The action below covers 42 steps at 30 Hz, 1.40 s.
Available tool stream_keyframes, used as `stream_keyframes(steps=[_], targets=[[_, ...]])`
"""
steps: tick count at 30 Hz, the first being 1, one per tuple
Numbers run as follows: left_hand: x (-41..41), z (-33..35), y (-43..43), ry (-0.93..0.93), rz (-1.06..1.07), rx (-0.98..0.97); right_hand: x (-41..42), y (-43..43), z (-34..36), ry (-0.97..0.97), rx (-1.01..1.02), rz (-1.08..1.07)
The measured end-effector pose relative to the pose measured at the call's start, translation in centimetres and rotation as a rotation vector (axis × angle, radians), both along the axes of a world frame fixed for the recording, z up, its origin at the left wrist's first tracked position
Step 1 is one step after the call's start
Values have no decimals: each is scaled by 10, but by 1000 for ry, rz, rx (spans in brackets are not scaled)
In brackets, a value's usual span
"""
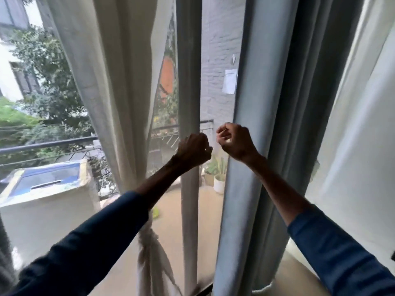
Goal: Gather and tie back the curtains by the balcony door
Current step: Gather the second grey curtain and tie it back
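while soft and pleated, grey curtain [267,103] near left hand [193,149], right hand [235,142]

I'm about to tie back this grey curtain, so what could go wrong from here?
The left hand and right hand are curled by the edge of the grey curtain. Whether either grips cloth is unclear, so a pull might miss most folds. The cream curtain, already knotted, hangs close and could get snagged.
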State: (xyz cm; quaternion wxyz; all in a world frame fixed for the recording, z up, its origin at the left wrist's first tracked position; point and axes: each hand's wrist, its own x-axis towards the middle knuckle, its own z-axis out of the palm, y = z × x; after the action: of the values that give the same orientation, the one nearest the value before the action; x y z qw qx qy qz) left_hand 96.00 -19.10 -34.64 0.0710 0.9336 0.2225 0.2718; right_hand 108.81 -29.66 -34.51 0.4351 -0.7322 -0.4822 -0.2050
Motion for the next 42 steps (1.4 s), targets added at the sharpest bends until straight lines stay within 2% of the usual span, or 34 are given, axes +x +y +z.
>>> stream_keyframes(steps=[9,14,18,27,32,36,42], targets=[[104,119,-49,-382,-101,96,91,-57,129,-262,263,41],[158,190,-77,-671,-142,146,140,-91,192,-305,429,22],[189,239,-86,-794,-116,182,181,-106,238,-320,475,7],[233,339,-72,-794,-29,279,242,-91,330,-240,395,-30],[246,370,-59,-538,-98,342,246,-67,376,-110,399,-4],[261,384,-41,-445,-220,187,242,-46,414,-44,383,-12],[301,397,-21,-485,-702,-443,254,-21,444,-25,471,-90]])
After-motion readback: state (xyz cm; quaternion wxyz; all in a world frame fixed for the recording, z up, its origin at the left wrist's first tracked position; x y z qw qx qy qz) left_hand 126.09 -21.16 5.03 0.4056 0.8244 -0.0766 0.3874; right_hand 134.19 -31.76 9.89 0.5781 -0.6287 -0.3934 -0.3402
